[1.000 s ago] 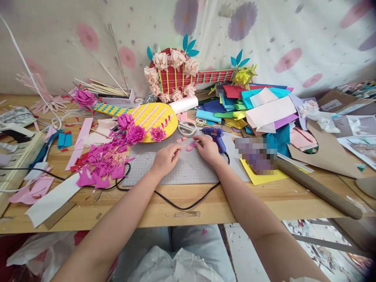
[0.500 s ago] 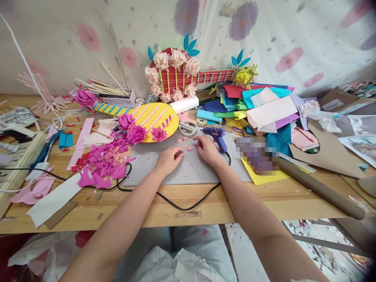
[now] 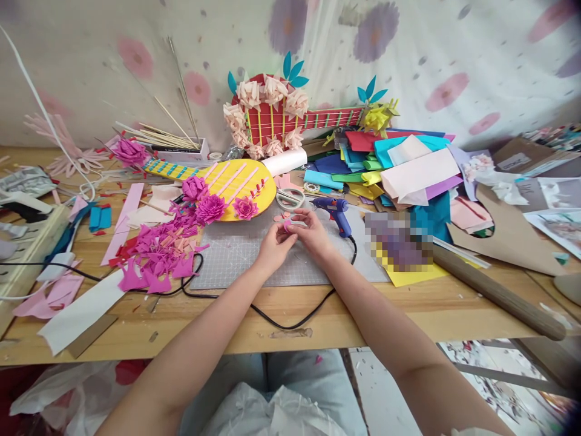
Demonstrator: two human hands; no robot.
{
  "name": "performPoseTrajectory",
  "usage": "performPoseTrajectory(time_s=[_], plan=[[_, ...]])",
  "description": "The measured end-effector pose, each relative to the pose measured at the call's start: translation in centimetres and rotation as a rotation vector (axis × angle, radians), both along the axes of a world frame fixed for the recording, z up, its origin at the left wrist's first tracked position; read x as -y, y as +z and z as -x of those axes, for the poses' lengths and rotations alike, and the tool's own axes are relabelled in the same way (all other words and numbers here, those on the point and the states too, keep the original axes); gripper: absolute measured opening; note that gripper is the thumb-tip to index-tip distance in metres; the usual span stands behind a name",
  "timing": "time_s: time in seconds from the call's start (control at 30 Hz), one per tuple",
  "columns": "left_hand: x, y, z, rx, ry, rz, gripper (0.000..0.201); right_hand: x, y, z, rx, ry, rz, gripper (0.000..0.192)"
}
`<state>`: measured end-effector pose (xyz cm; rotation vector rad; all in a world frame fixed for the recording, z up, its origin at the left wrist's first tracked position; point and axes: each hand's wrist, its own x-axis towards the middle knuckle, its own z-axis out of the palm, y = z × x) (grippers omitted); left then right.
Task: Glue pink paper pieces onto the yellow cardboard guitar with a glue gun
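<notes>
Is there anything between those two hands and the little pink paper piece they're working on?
Nothing visible: the left hand and right hand meet above the grey cutting mat, their fingers already pinching the small pink paper petal.

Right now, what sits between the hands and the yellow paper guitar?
In the head view: bare grey cutting mat and a few loose pink petal cut-outs. The left hand and right hand pinch a pink petal just short of the yellow paper guitar.
</notes>
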<state>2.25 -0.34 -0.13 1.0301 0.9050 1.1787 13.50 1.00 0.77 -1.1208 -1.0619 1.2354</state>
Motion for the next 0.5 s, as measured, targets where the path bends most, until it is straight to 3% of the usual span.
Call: performPoseTrajectory(time_s=[0.1, 0.23, 0.4, 0.5], plan=[[0.0, 0.3, 0.2, 0.004, 0.076, 0.023, 0.009, 0.0, -0.3, 0.1, -0.033, -0.025, 0.024, 0.053], [-0.1, 0.6, 0.7, 0.026, 0.091, 0.022, 0.010, 0.2, -0.4, 0.2, -0.049, -0.009, 0.039, 0.051], [-0.1, 0.7, 1.1, 0.068, 0.124, 0.030, 0.019, 0.4, 0.3, -0.2, -0.063, 0.134, 0.012, 0.050], [-0.2, 0.8, 1.7, 0.059, 0.149, 0.048, 0.024, 0.6, 1.5, -2.1, 0.053, 0.208, 0.013, 0.043]])
